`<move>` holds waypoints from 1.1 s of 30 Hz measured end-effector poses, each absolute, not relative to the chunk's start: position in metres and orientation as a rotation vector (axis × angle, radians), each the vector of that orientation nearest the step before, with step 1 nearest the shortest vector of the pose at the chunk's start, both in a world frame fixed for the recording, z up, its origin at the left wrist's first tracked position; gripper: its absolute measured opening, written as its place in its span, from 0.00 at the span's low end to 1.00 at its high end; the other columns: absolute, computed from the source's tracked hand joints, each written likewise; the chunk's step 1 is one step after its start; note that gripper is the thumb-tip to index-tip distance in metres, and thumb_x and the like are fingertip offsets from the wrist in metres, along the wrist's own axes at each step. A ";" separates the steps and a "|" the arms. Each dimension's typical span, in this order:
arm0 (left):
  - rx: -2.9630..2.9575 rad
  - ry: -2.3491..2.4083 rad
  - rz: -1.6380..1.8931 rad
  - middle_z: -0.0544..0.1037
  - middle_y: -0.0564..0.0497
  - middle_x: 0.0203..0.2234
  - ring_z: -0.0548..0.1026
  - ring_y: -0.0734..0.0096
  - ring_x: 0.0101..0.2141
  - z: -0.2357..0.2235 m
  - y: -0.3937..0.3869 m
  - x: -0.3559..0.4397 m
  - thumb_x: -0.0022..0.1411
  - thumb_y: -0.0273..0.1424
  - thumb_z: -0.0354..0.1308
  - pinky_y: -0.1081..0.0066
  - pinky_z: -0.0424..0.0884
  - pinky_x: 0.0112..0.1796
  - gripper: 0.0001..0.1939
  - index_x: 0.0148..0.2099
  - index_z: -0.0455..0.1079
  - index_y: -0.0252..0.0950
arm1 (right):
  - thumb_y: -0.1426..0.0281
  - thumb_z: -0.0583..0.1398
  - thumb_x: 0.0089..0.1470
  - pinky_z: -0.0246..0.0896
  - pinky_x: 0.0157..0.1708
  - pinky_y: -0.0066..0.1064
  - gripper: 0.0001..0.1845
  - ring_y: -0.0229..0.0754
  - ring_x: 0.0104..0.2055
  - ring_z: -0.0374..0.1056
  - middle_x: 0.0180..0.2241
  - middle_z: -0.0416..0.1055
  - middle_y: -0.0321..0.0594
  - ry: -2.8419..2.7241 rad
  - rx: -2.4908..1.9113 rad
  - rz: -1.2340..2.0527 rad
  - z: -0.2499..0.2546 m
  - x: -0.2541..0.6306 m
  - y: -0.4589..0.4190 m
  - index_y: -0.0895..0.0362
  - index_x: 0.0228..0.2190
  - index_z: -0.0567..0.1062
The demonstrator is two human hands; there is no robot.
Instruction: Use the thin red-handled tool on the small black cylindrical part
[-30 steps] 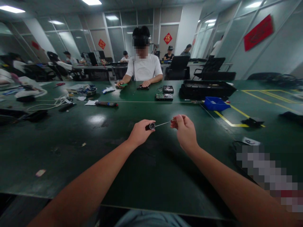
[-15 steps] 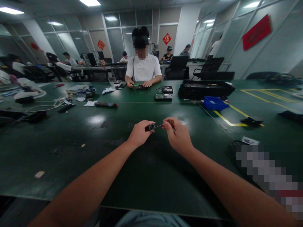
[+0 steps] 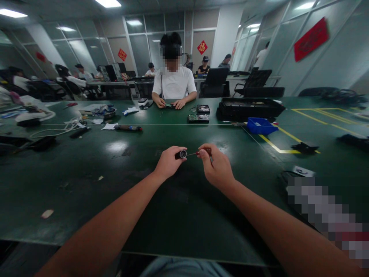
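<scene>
Above the middle of the dark green tabletop [image 3: 86, 200], the left hand [image 3: 168, 163] pinches a small black cylinder [image 3: 181, 154]; the right hand [image 3: 217, 169] grips a thin red-handled screwdriver [image 3: 198, 153], tip at the cylinder. A blue plastic bin [image 3: 261, 125], contents unclear, sits toward the right edge.

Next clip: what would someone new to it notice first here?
Two bare arms meet at mid-frame over a dark green table: the left hand grips a small black cylinder, and the right hand holds a thin red-handled screwdriver against its end. Straight beyond, a person in a white shirt sits across the table, and a blue bin stands out to the right.
</scene>
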State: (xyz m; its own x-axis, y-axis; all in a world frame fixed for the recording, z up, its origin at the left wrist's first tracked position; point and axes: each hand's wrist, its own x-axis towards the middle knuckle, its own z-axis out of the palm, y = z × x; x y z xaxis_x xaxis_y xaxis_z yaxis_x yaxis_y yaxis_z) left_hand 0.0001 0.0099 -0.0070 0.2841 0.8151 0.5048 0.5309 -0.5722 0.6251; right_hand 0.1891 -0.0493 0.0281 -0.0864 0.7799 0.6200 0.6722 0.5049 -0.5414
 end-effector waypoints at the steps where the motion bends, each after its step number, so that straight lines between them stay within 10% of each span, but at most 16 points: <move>1: 2.222 1.219 1.181 0.80 0.49 0.45 0.77 0.64 0.47 -0.007 0.010 0.000 0.55 0.23 0.68 0.62 0.71 0.51 0.21 0.51 0.76 0.39 | 0.65 0.52 0.66 0.64 0.38 0.35 0.10 0.45 0.36 0.76 0.34 0.78 0.43 -1.811 -1.215 0.143 0.028 0.189 -0.049 0.55 0.42 0.70; 33: 2.208 1.214 1.120 0.80 0.49 0.46 0.77 0.64 0.47 -0.013 0.011 0.000 0.56 0.23 0.67 0.61 0.71 0.52 0.21 0.52 0.76 0.40 | 0.64 0.51 0.65 0.62 0.38 0.37 0.10 0.45 0.36 0.70 0.34 0.73 0.44 -1.729 -1.295 0.017 0.038 0.194 -0.046 0.55 0.39 0.69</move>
